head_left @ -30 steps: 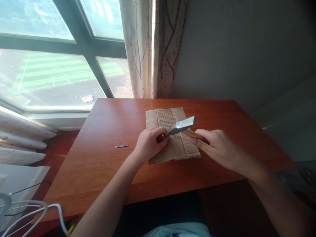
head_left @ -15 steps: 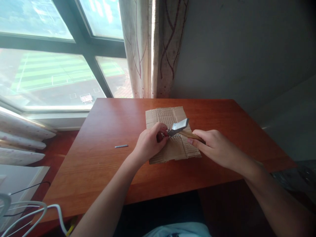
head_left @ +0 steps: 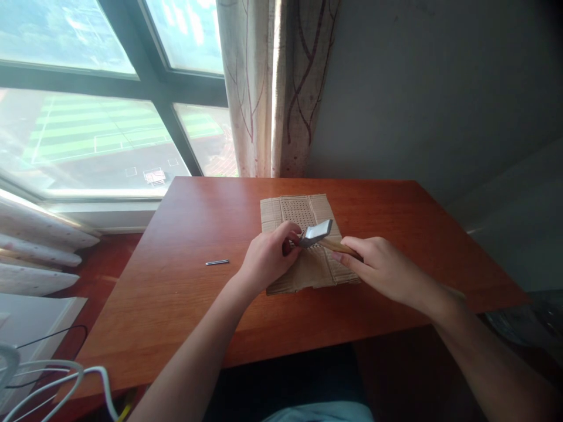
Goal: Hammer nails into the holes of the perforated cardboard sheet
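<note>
A flat piece of cardboard point(head_left: 319, 272) with a grid of small holes lies on the red-brown wooden table point(head_left: 185, 293). My right hand point(head_left: 380, 266) grips the wooden handle of a hammer, whose metal head point(head_left: 315, 232) is low over the cardboard's hole grid. My left hand point(head_left: 268, 258) rests on the cardboard's left side, fingers pinched together right under the hammer head; what they pinch is too small to make out.
A single loose nail point(head_left: 217, 262) lies on the table left of my left hand. Window and curtain point(head_left: 272, 88) stand behind the table, a grey wall to the right. White cables point(head_left: 57, 375) hang off the lower left.
The hammer head has come down from a raised position to just above the cardboard beside my left fingers. My left hand has stayed in place.
</note>
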Action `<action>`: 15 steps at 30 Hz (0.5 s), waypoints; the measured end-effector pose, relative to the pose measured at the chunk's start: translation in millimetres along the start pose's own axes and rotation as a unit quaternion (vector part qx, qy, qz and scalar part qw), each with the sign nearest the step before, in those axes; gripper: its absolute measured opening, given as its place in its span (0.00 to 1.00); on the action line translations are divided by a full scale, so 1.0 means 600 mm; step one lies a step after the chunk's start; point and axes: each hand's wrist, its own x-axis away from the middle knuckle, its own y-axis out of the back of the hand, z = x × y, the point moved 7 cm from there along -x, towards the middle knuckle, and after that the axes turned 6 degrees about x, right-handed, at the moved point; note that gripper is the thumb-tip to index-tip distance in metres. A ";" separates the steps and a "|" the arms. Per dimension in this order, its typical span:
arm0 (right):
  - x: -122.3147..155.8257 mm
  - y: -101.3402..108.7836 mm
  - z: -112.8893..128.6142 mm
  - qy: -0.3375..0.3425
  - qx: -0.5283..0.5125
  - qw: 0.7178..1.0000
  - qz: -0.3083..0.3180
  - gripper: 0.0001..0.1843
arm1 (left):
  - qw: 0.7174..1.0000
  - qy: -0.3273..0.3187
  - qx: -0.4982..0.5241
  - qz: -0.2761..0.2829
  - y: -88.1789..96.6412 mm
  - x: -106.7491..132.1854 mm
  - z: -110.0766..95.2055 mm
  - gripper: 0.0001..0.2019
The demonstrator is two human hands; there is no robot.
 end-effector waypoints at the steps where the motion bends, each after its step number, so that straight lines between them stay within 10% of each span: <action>1: 0.000 -0.001 0.000 -0.001 0.002 1.000 -0.001 0.23 | 1.000 0.000 -0.001 0.000 0.000 0.000 0.000 0.12; 10: 0.000 0.002 -0.006 0.003 -0.007 1.000 -0.015 0.23 | 1.000 0.007 0.000 0.003 -0.002 0.000 0.003 0.13; 15: 0.002 0.030 -0.031 -0.013 -0.072 0.985 -0.153 0.22 | 1.000 -0.003 -0.011 0.003 -0.001 -0.001 0.002 0.13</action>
